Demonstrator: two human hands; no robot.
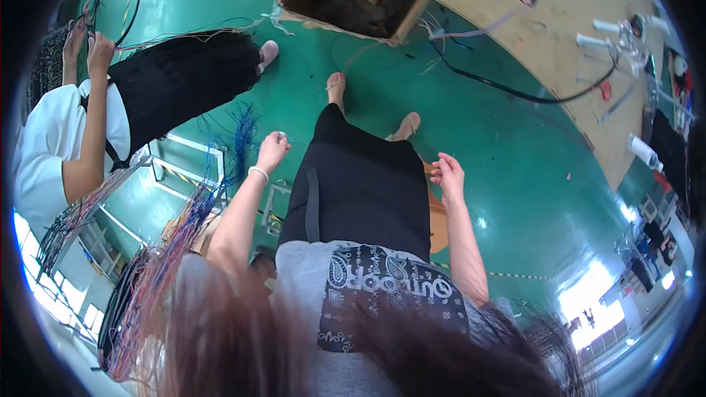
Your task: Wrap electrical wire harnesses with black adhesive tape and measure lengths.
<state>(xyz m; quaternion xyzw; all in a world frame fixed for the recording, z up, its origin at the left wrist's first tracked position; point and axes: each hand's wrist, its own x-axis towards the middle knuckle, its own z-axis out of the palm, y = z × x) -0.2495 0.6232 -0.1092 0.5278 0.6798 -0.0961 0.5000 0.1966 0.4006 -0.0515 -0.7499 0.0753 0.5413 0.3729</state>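
Observation:
My left hand (273, 153) is raised over the floor to the left of my black skirt, with a white band around its wrist. Its fingers are pinched together, and a small pale spot shows at their tips, too small to name. To the right of the skirt is my right hand (448, 175), fingers loosely bent and somewhat apart, with nothing visible in them. Neither hand touches the work table (544, 51). A blue bundle of wires (243, 136) hangs nearest my left hand.
A cardboard box (414, 20) with dark contents stands ahead. A black cable (507, 90) droops from the table, which bears white cylindrical fixtures (594, 41). At left, a co-worker (55, 129) handles cables near a metal frame (184, 143). Coloured wire bundles (158, 279) hang behind my left arm.

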